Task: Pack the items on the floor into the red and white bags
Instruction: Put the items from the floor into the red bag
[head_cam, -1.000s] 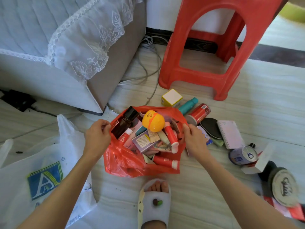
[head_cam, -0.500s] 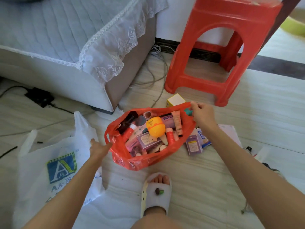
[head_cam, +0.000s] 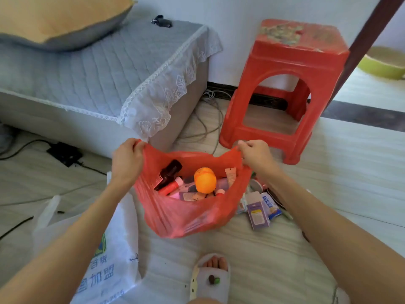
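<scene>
The red plastic bag (head_cam: 186,216) hangs open between my hands, lifted off the floor. My left hand (head_cam: 127,160) grips its left handle and my right hand (head_cam: 255,153) pinches its right handle. Inside lie an orange-yellow round bottle (head_cam: 205,179), a dark brown bottle (head_cam: 169,172), a red tube (head_cam: 171,187) and several small boxes and tubes. The white bag (head_cam: 105,266) with blue print lies flat on the floor at lower left. A purple box (head_cam: 257,212) and a blue-white packet (head_cam: 270,205) lie on the floor right of the red bag, partly hidden by my right arm.
A red plastic stool (head_cam: 285,88) stands behind my right hand. A grey sofa with a lace-edged cover (head_cam: 153,99) is at the left. Cables (head_cam: 208,126) run along the floor by the wall. My foot in a white slipper (head_cam: 211,279) is at the bottom.
Both hands moved up to the bag's handles and lifted the red bag, pulling its mouth open. The view tilted upward, showing the stool top and sofa cushion.
</scene>
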Available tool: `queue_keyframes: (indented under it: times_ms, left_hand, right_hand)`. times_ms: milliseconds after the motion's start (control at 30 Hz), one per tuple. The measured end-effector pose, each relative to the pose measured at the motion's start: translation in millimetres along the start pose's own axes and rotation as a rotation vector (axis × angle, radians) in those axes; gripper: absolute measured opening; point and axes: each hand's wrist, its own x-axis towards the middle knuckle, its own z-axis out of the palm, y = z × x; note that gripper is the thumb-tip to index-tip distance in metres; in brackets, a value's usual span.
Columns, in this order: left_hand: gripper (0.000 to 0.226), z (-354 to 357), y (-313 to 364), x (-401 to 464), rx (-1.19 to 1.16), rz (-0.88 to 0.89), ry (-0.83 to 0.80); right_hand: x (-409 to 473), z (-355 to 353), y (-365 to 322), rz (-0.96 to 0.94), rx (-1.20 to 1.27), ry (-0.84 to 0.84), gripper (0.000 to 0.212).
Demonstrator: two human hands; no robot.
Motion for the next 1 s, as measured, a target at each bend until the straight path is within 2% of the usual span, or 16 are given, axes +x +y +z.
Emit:
queue_keyframes:
  times_ms: [133, 333, 500, 600, 767, 933, 1000]
  left_hand:
    - [0.024, -7.9, -13.6, 8.3, 0.047, -0.07, -0.141]
    - [0.025, -1.2, -24.5, -15.2, 0.094, -0.067, -0.181]
    - [0.024, -9.1, -23.7, -24.8, 0.128, -0.09, -0.218]
    - [0.024, -13.7, -17.2, -33.0, 0.142, -0.037, -0.246]
    - [0.041, -16.4, 27.4, -43.4, 0.184, 0.329, -0.285]
    - [0.043, -1.7, 133.8, -50.8, 0.218, 0.767, -0.232]
    - [0.046, 15.6, 169.7, -63.6, 0.25, 0.9, -0.269]
  right_hand:
    - [-10.2, 9.4, 16.6, 0.13, 0.094, -0.009, 0.031]
    - [-39.2, 8.3, 36.7, 0.164, 0.053, -0.06, 0.029]
    - [-50.3, -7.5, 40.3, 0.176, 0.02, -0.077, 0.009]
    - [-59.2, -13.4, 38.2, 0.157, -0.033, -0.102, 0.017]
    - [-71.7, -42.0, 10.5, 0.098, -0.101, -0.068, 0.036]
    - [-84.3, -111.7, -23.3, -0.148, -0.32, 0.028, 0.05]
    - [-95.2, -144.4, -20.2, -0.227, -0.466, 0.047, 0.053]
